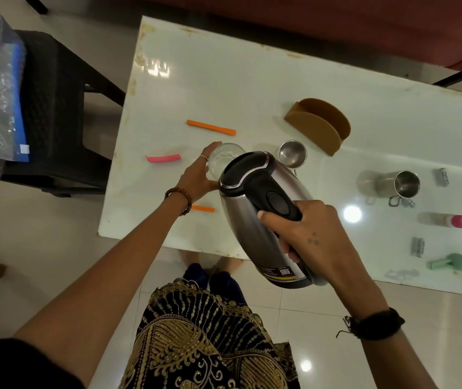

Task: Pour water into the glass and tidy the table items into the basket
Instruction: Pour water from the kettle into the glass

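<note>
Glossy white table (224, 88), tiled floor (392, 304)

One wide head camera looks steeply down, close above the counter (252, 80), which fills the frame's upper right.

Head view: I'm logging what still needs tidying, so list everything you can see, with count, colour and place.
kettle: 1, steel and black, tilted over the glass
glass: 1, clear, table's near left part
orange strips: 2, one beyond the glass, one under the left wrist
pink strip: 1, left of the glass
brown holder: 1, table centre
steel bowl: 1, right of the glass
steel mug: 1, lying on its side, right
pink-capped bottle: 1, lying down, far right
green object: 1, near right edge
small metallic items: several, right end
table: 1, white
black chair: 1, left
left hand: around the glass
right hand: gripping the kettle's handle
</note>
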Demonstrator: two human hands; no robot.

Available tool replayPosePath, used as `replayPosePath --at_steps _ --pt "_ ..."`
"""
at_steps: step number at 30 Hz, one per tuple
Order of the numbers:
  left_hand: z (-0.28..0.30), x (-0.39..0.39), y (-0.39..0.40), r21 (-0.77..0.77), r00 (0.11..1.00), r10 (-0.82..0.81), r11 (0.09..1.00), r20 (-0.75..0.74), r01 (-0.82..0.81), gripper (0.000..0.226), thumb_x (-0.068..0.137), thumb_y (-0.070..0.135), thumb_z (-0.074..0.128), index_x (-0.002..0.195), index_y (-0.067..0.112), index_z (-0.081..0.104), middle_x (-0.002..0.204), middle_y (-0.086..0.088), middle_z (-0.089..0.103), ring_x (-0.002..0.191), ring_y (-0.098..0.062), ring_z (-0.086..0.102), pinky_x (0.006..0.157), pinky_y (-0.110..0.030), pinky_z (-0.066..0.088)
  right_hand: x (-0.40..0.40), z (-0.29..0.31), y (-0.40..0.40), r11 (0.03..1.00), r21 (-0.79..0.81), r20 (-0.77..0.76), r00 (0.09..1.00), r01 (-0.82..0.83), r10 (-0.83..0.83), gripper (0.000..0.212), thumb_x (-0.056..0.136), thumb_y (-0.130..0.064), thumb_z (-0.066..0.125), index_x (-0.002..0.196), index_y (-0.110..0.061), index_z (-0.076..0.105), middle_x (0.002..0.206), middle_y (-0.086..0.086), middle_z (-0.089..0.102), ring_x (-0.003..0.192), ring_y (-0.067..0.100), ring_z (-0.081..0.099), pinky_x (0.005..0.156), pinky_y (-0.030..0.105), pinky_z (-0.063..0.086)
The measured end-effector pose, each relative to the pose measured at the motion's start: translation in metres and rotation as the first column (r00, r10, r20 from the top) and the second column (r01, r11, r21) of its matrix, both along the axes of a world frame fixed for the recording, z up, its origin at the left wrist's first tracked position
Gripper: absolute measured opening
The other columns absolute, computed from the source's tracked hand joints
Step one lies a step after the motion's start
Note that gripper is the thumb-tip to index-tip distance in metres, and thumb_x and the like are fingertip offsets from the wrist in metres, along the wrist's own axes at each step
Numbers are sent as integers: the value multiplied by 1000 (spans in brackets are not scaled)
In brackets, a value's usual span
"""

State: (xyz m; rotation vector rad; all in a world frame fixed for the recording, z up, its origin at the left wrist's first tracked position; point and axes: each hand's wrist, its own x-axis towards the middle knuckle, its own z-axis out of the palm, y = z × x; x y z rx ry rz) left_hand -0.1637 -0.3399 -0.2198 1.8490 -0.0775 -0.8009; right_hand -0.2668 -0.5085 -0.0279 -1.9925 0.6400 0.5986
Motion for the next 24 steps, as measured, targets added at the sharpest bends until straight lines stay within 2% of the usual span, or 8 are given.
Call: replayPosePath --at_steps 2,5,8,15,20,22,24 --pt "-1 0 0 -1 1000 -8 1000 -2 8 88 70 10 73 139 29 23 138 4 37 131 -25 37 107 -34 33 2 0 2 1000 -14 -12 1000 -4 4 30 75 -39 61 53 -20 55 36 -1 54 29 4 46 44 23 44" --pt "-4 -1 -1 7 1000 -12 1000 6 12 87 70 16 72 140 29 22 143 -1 37 130 -25 38 106 -32 33 3 1 6 999 -41 -18 1000 -7 6 31 75 -38 61 52 -18 56 36 -1 56 30 5 47 45 23 44" --pt "-3 -2 -2 19 1000 -18 1000 12 17 88 66 25 70 140 29 22 142 0 39 127 -25 41 105 -33 33 6 2 7 999 -46 -33 999 -7 5 30 74 -38 61 54 -16 57 37 0 57 30 5 48 45 25 47" --pt "-2 -2 -3 -12 1000 -17 1000 14 17 86 72 11 72 141 22 21 139 -1 38 127 -26 40 109 -40 33 11 3 10 998 -50 -77 997 -34 30 32 76 -37 61 68 -6 63 38 0 57 31 8 48 50 30 53" --pt "-1 -3 -3 -21 1000 -11 1000 -7 11 89 68 14 72 141 22 21 132 6 37 126 -22 40 108 -36 33 12 4 9 999 -44 -105 994 -31 26 31 77 -35 61 70 -4 64 36 -1 56 31 8 48 49 29 52" --pt "-1 -3 -4 -19 1000 -11 1000 -14 11 91 68 12 73 141 22 21 137 2 36 128 -21 36 111 -40 32 12 5 8 999 -33 -117 993 -25 21 31 77 -34 62 71 -4 64 37 0 57 31 8 48 49 29 52" --pt "1 -3 -4 -16 1000 -8 1000 -30 7 94 63 18 74 140 24 21 137 3 36 128 -22 34 111 -43 32 12 7 6 999 -28 -123 992 -21 17 31 77 -34 62 71 -4 64 38 1 57 31 8 48 48 28 52"
